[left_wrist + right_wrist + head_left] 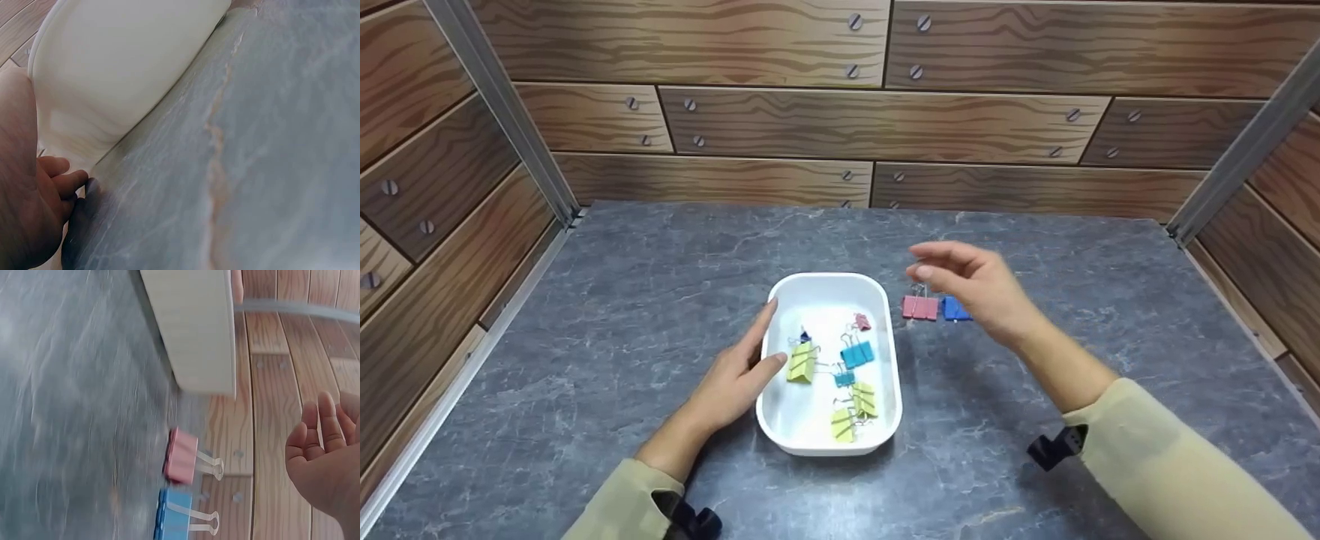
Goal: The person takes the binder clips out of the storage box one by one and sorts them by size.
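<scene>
White tray (885, 420) holds binder clips (856, 354); left hand (735, 379) touches its rim.

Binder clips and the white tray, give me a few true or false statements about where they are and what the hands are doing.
1. The left hand rests against the white tray. True.
2. The right hand pinches the pink binder clip. False: it hovers above the clip with relaxed fingers and holds nothing.
3. The pink binder clip and the blue binder clip lie side by side on the grey tabletop, outside the tray. True.
4. The tray holds only yellow clips. False: it also holds teal binder clips and a small pink one.
5. The tray stands against the wooden back wall. False: it sits near the middle of the tabletop.
</scene>
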Tool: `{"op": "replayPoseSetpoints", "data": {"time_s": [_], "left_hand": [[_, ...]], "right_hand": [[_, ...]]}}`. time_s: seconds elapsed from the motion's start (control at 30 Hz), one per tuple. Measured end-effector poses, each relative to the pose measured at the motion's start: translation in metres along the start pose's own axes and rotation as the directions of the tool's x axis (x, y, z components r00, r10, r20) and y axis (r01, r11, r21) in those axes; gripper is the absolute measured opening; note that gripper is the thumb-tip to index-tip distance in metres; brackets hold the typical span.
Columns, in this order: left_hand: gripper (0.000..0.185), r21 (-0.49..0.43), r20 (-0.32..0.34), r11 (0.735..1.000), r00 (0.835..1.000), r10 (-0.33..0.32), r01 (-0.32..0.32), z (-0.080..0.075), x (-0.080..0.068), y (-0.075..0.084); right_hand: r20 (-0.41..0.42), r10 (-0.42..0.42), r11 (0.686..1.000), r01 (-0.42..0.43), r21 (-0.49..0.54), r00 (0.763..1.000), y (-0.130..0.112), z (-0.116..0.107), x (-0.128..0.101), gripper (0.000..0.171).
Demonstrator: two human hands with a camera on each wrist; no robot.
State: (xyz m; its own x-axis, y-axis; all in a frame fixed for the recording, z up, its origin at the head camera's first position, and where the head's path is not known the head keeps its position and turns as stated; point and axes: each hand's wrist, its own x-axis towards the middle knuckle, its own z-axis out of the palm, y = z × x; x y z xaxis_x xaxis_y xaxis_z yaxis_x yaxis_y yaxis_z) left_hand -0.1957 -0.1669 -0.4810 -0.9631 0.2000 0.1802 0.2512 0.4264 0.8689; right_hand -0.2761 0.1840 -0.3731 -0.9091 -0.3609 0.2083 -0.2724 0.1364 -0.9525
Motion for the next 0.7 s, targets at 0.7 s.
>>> {"op": "replayPoseSetpoints", "data": {"time_s": [0.7], "left_hand": [[0.073,-0.007,0.007,1.000,1.000,0.012,-0.012,0.000,0.000,0.000]], "right_hand": [[0.392,0.005,0.998,0.020,-0.060,0.920,0.012,0.081,0.005,0.034]]}}
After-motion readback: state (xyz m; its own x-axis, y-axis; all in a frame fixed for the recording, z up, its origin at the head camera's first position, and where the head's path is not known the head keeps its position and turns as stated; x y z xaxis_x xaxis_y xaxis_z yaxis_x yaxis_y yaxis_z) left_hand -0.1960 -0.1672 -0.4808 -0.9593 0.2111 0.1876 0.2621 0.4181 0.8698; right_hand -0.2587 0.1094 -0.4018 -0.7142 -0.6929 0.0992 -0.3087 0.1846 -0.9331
